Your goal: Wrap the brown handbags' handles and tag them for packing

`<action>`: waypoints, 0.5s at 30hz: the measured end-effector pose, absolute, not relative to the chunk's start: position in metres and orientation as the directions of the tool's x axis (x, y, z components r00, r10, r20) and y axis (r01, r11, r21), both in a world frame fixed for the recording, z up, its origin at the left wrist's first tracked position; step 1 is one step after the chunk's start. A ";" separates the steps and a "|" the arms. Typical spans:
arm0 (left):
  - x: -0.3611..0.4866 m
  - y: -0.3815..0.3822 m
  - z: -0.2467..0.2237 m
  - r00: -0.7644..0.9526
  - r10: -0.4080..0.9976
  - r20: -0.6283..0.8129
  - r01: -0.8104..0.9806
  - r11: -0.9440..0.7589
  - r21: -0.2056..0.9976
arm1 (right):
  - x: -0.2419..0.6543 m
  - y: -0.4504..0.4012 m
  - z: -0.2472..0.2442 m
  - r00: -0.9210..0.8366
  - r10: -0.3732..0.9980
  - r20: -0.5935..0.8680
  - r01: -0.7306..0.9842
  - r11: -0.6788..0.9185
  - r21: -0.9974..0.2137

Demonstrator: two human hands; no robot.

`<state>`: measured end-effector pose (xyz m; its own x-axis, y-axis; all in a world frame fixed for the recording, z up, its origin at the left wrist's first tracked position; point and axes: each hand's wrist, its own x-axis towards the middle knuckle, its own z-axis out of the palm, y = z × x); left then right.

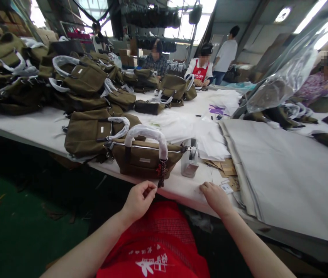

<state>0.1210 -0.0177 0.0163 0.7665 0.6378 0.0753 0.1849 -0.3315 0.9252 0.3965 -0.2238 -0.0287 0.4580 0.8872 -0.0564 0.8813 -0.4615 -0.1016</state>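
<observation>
An olive-green handbag (135,166) stands upright at the table's front edge, its handles (148,131) wrapped in white material. A dark red and black braided tassel (161,170) hangs from the right end of one handle. Just below the tassel's lower end is my left hand (140,200), its fingers curled and thumb pinched in; whatever it may hold is too small to make out. My right hand (214,197) rests on the white tabletop near the edge, fingers bent together and tips down. Between the hands, farther back, a clear-sided box-like object (190,164) sits beside the bag.
More olive bags (85,133) crowd the table's left side. White sheets (210,139), brown paper pieces (227,168) and a small printed tag (227,188) lie at right, next to a large grey-white sheet (291,166). Several people work farther back; one (314,85) is at far right.
</observation>
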 end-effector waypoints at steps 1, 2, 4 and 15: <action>0.121 -0.018 0.017 0.765 0.640 0.075 0.185 -0.329 0.926 | 0.399 -0.222 -0.030 0.471 0.881 -0.047 0.872 -0.473 -0.129; 0.121 -0.018 0.017 0.764 0.641 0.073 0.185 -0.326 0.927 | 0.401 -0.221 -0.032 0.489 0.872 -0.033 0.858 -0.487 -0.162; 0.120 -0.019 0.017 0.768 0.637 0.070 0.183 -0.322 0.929 | 0.405 -0.218 -0.036 0.542 0.840 0.005 0.815 -0.524 -0.246; 0.119 -0.020 0.026 0.811 0.581 0.076 0.165 -0.351 0.922 | 0.453 -0.222 0.005 0.913 0.241 0.330 0.385 -0.240 -0.891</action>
<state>0.1187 -0.0195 0.0259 0.8106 0.5806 0.0761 0.1649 -0.3510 0.9217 0.4527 -0.2218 0.0053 0.9127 0.2406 0.3302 0.3855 -0.2397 -0.8910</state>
